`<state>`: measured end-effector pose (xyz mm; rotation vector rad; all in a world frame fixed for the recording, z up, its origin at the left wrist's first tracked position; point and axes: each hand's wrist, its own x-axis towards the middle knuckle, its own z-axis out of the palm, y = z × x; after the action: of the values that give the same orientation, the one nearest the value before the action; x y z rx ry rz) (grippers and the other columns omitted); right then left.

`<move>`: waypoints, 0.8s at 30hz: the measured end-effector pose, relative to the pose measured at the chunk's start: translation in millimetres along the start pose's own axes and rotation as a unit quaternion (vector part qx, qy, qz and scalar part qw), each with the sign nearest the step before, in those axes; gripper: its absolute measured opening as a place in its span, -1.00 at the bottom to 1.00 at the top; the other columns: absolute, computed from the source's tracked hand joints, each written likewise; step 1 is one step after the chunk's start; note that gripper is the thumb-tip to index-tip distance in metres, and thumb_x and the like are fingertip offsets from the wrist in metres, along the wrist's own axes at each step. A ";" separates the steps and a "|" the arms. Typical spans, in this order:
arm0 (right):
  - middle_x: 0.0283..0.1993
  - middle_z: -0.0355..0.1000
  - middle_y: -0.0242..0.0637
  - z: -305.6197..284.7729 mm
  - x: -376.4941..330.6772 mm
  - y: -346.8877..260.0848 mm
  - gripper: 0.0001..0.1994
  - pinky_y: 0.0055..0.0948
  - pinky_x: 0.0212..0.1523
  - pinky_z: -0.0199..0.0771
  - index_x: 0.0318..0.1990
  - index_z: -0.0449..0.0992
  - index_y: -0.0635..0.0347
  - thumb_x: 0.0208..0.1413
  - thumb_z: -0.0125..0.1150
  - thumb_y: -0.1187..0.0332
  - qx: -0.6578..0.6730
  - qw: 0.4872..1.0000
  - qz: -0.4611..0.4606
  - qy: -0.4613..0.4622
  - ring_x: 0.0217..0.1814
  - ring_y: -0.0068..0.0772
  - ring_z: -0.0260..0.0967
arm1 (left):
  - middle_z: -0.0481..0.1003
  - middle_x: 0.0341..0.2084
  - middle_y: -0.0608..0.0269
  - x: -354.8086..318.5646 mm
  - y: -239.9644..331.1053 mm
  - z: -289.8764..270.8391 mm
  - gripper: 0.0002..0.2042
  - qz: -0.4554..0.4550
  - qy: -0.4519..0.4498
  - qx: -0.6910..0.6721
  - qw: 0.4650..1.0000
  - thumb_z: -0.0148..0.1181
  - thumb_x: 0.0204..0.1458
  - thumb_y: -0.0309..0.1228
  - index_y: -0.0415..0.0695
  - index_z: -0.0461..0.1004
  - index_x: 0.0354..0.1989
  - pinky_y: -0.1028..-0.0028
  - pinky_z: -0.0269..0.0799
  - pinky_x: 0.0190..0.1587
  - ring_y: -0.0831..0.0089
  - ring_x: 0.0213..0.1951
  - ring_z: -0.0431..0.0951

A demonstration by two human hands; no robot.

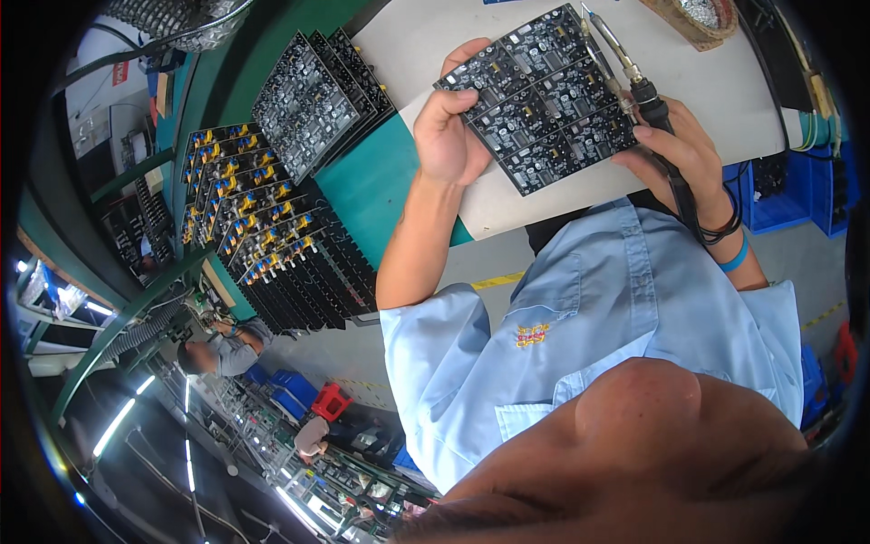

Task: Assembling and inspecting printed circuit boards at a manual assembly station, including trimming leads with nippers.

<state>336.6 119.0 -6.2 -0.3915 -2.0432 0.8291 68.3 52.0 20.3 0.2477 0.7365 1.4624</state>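
The left hand [450, 136] is gripping the left edge of a black circuit board panel [542, 95], thumb lying across its face, fingers curled behind. The right hand [686, 150] is steadying the panel's right edge while clasping a soldering iron [625, 68], tip pointing away. The panel is hovering tilted above the white mat [725, 100] near its front edge. Risk: the iron's hot tip grazing components, or the panel slipping.

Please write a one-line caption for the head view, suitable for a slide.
Left hand grips a black circuit board panel while right hand holds a soldering iron at its edge.
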 end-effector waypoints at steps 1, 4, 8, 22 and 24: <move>-0.04 0.56 -0.06 0.9 -1.3 0.1 -0.50 -0.24 -0.03 0.54 0.02 0.52 0.24 -0.17 0.50 0.61 -0.005 1.000 0.002 0.000 -0.06 -0.05 0.51 | 0.48 0.01 -0.06 0.0 -0.1 -1.7 -0.51 -0.002 -0.007 -0.034 0.999 -0.06 0.03 -0.53 -0.18 0.27 0.23 0.27 0.44 0.05 0.17 -0.05 0.52; -0.03 0.56 -0.05 3.6 -1.6 -0.6 -0.51 -0.24 -0.03 0.54 0.01 0.52 0.24 -0.16 0.50 0.62 -0.007 1.000 0.009 0.006 -0.06 -0.04 0.51 | 0.49 0.00 -0.04 0.7 -2.2 -13.1 -0.54 0.000 -0.023 -0.044 0.999 -0.09 0.07 -0.50 -0.18 0.27 0.21 0.28 0.43 0.05 0.19 -0.06 0.52; -0.02 0.56 -0.03 8.1 -2.7 -3.3 -0.51 -0.25 -0.02 0.54 0.01 0.52 0.25 -0.17 0.49 0.63 -0.014 1.000 0.017 0.015 -0.05 -0.04 0.51 | 0.49 -0.01 -0.02 1.3 -1.4 -25.4 -0.58 0.011 -0.038 -0.033 0.999 -0.11 0.12 -0.49 -0.19 0.27 0.20 0.29 0.42 0.04 0.23 -0.07 0.52; 0.02 0.55 0.02 21.2 -5.4 -15.8 -0.46 -0.33 -0.07 0.55 0.03 0.50 0.24 -0.20 0.49 0.69 -0.043 0.997 0.044 0.050 -0.07 -0.09 0.53 | 0.57 -0.06 0.02 -10.5 5.5 -20.0 -0.61 0.051 0.005 0.075 0.996 -0.04 0.12 -0.63 -0.24 0.39 0.16 0.42 0.50 0.00 0.35 -0.14 0.60; 0.02 0.55 0.02 21.8 -4.7 -16.6 -0.45 -0.34 -0.08 0.56 0.03 0.50 0.23 -0.20 0.48 0.69 -0.048 0.997 0.042 0.051 -0.08 -0.10 0.53 | 0.58 -0.06 0.02 -11.2 5.4 -20.2 -0.61 0.060 0.000 0.076 0.995 -0.04 0.12 -0.63 -0.24 0.39 0.16 0.41 0.51 0.00 0.35 -0.14 0.60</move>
<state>322.0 95.4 -6.4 -0.5649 -1.9865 0.7481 52.8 36.5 11.3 0.4134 0.8462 1.5216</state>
